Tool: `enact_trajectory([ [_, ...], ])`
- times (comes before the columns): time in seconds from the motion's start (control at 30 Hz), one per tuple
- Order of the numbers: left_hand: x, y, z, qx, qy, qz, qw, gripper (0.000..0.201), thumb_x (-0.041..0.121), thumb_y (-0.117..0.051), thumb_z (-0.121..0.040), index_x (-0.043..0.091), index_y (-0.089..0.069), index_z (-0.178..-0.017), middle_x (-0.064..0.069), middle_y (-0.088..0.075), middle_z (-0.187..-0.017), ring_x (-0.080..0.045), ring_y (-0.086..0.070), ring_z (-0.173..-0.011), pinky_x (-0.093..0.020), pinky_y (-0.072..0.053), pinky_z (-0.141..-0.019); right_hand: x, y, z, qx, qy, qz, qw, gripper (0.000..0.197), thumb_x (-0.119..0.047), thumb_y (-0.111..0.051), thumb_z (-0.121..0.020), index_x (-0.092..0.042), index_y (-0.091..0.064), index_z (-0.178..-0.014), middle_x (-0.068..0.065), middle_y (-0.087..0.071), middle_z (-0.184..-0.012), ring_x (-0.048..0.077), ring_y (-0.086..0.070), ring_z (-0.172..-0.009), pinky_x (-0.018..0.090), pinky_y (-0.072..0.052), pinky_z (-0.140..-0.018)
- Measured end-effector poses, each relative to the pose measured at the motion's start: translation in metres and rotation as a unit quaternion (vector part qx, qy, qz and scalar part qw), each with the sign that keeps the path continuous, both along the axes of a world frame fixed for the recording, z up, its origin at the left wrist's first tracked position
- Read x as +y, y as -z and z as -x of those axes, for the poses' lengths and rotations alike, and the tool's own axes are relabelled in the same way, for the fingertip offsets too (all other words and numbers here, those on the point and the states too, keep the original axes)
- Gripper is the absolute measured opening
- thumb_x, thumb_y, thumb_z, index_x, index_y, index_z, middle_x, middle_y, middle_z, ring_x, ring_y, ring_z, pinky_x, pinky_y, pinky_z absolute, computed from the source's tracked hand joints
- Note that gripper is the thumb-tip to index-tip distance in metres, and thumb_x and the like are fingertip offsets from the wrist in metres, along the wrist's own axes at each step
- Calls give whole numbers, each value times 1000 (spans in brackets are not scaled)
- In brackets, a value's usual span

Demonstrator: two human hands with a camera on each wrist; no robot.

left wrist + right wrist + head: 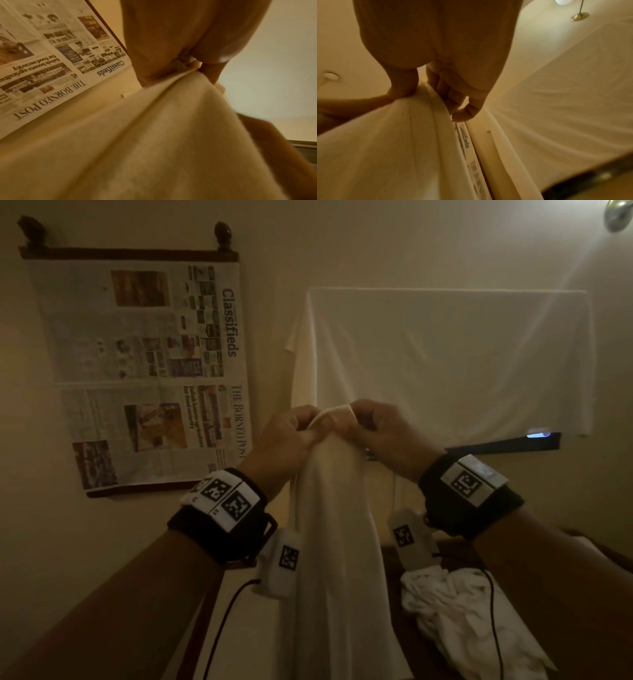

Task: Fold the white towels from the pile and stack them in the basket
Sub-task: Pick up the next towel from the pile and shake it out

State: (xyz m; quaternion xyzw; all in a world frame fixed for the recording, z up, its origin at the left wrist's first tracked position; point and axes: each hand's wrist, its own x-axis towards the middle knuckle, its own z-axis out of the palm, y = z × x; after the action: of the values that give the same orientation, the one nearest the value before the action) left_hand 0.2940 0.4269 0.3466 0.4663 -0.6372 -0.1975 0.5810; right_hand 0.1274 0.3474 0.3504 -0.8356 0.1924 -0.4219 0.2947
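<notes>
Here, both hands raised at chest height, close together, in front of a cream wall (411, 244).

Left hand (286, 436): fingers curled tight, thumb against forefinger, pinching the top edge of a white towel (329, 542). Same grip in the left wrist view: fingers (212, 73) closed on a bunched fold of cloth (154, 135), no gap visible.

Right hand (387, 433): also curled, pinching the same top edge just beside the left; a short loop of hem between the two hands. Right wrist view: thumb (402, 86) pressed onto the cloth (385, 148) from one side, fingertips (462, 113) from the other. Narrow grip, cloth only.

Towel hanging straight down from the two pinch points in long vertical folds, gathered at the top, lower end out of frame.

Pile of crumpled white towels (459, 621) lying low right on a dark surface, below the right forearm, apart from the held towel. Basket not seen in any view.

Elsewhere: newspaper sheet (144, 371) hung on a wooden rod at left, mastheads "Classifieds" and "The Borneo Post" legible. White cloth (452, 361) draped flat against the wall behind the hands. Tagged black bands on both wrists. Lighting dim, yellowish.
</notes>
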Motion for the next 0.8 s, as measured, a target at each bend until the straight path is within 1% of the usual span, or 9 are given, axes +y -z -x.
enact_trajectory([
  [0.13,-10,6,4,-38,-35,-19,998,21,27,-63,-94,9,-73,-94,-16,-71,-96,-26,-68,-88,-53,-56,-86,-5,30,14,15,-15,-73,997,26,-31,-59,-95,-9,-70,-104,7,-73,-99,19,-70,-89,38,-56,-84],
  [0.3,-25,-2,22,-20,-55,-10,998,13,30,-65,-93,23,-76,-88,0,-75,-92,-17,-70,-90,-31,-55,-73,-13,37,36,-58,-77,-185,978,25,-23,-50,-100,-8,-68,-109,1,-72,-96,11,-68,-87,23,-55,-76],
  [0.37,-33,-2,31,-18,-66,-11,998,12,30,-66,-92,24,-76,-88,0,-75,-91,-16,-71,-88,-29,-55,-69,-18,62,42,-81,-104,-240,962,28,-17,-50,-99,1,-63,-117,11,-68,-106,20,-65,-95,30,-56,-84],
  [0.43,-41,2,38,-17,-72,-18,997,13,30,-67,-92,22,-76,-89,-1,-74,-91,-19,-70,-87,-34,-57,-70,-28,97,50,-79,-109,-292,947,36,-24,-58,-94,2,-62,-118,22,-64,-113,31,-61,-102,42,-52,-92],
  [0.5,-48,9,43,-14,-83,-38,996,14,30,-66,-92,20,-75,-90,-2,-71,-89,-20,-67,-84,-38,-57,-69,-35,136,63,-57,-125,-357,924,53,-43,-75,-77,-5,-67,-114,21,-65,-115,33,-61,-103,49,-50,-95],
  [0.57,-53,17,45,-4,-95,-52,994,13,29,-65,-93,19,-74,-93,-1,-70,-91,-18,-65,-84,-37,-56,-69,-39,170,79,-35,-151,-398,904,67,-49,-82,-66,-3,-66,-111,15,-67,-108,28,-64,-99,45,-52,-93],
  [0.63,-54,22,46,12,-107,-68,992,12,32,-66,-92,23,-74,-93,2,-70,-94,-16,-66,-88,-35,-54,-68,-38,198,92,-13,-151,-402,903,55,-39,-76,-78,3,-62,-111,13,-67,-107,26,-64,-97,44,-52,-92],
  [0.7,-55,29,49,25,-105,-79,991,15,37,-67,-90,25,-74,-97,4,-70,-95,-17,-65,-89,-31,-49,-64,-38,213,98,2,-121,-352,928,22,-19,-67,-90,-3,-64,-105,9,-69,-103,20,-68,-92,39,-57,-86],
  [0.8,-58,36,55,50,-122,-87,987,21,42,-69,-87,27,-72,-101,7,-68,-92,-17,-62,-87,-32,-47,-63,-55,223,105,61,2,-203,977,11,-19,-67,-87,-13,-67,-96,6,-71,-94,20,-69,-86,39,-59,-78],
])
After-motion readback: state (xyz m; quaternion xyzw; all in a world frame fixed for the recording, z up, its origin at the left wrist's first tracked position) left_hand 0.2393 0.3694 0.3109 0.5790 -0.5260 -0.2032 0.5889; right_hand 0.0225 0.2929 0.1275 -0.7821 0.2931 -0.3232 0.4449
